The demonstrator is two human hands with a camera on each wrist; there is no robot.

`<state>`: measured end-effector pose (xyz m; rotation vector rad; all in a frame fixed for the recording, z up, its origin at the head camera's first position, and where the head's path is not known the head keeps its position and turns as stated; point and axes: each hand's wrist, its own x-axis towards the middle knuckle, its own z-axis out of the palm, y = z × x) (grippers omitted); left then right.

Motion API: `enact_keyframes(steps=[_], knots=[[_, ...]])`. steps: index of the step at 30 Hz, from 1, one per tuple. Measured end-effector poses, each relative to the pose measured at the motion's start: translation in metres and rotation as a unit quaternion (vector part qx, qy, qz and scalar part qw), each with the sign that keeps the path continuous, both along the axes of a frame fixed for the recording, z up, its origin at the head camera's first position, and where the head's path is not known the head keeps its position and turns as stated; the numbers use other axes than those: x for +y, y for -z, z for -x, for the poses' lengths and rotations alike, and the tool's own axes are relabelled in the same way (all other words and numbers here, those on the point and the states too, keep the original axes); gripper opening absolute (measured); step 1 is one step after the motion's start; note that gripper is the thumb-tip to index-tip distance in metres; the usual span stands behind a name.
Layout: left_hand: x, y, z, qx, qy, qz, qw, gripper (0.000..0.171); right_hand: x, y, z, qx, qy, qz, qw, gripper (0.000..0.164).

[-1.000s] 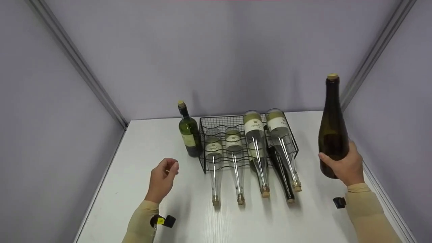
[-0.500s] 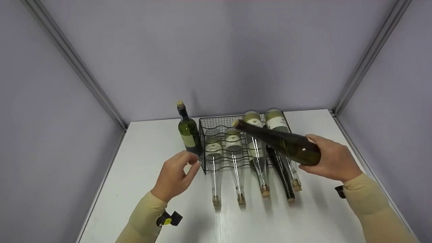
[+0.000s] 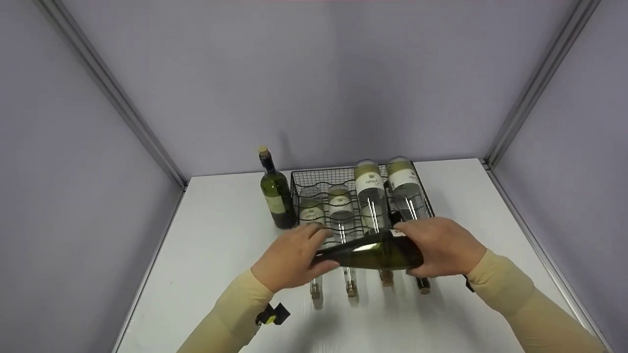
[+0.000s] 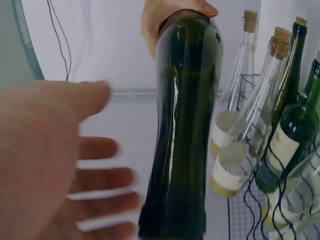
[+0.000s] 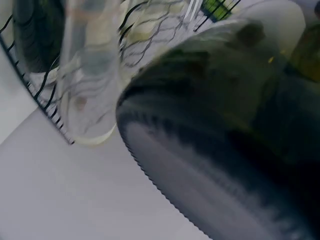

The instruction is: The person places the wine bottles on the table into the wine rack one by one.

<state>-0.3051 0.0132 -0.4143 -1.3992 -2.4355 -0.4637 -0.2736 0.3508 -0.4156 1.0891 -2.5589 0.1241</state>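
Note:
A dark green wine bottle [image 3: 370, 252] is held nearly level in front of the rack, its neck towards the left. My right hand [image 3: 445, 247] grips it around the body close to the base; in the right wrist view the ribbed base edge [image 5: 200, 175] fills much of the picture. My left hand [image 3: 289, 256] is at the neck end, thumb below and fingers above, hiding the cork. In the left wrist view its fingers [image 4: 107, 177] are spread and straight beside the bottle [image 4: 182, 125].
A black wire rack [image 3: 319, 175] stands at the back with several corked bottles lying in it, such as a clear bottle [image 3: 371, 198], necks facing me. A green bottle [image 3: 277, 201] stands upright at the rack's left. Walls enclose the white table [image 3: 216, 206].
My right hand has brought the bottle from upright at the right to nearly level in front of the rack. My left hand has moved right to its neck.

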Motion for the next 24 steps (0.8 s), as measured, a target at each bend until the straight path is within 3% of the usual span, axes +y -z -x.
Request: enact_keyframes(steps=[3,6,12,24], knots=[[0.004,0.015,-0.005,-0.057,0.0,0.075,0.9955,0.07,-0.007,0.004,-0.002,-0.002,-0.01,-0.013,1.0,0.083],[0.008,0.029,-0.008,-0.069,0.001,0.106,0.9919,0.064,-0.012,0.009,-0.003,-0.002,-0.016,-0.021,1.0,0.084],[0.008,0.044,-0.008,-0.041,-0.012,0.113,0.9926,0.042,-0.016,0.015,-0.005,-0.028,-0.018,-0.019,0.999,0.083],[0.002,0.047,-0.002,-0.013,-0.044,0.086,0.9952,0.039,-0.016,0.007,0.001,-0.009,0.012,-0.036,0.999,0.093]])
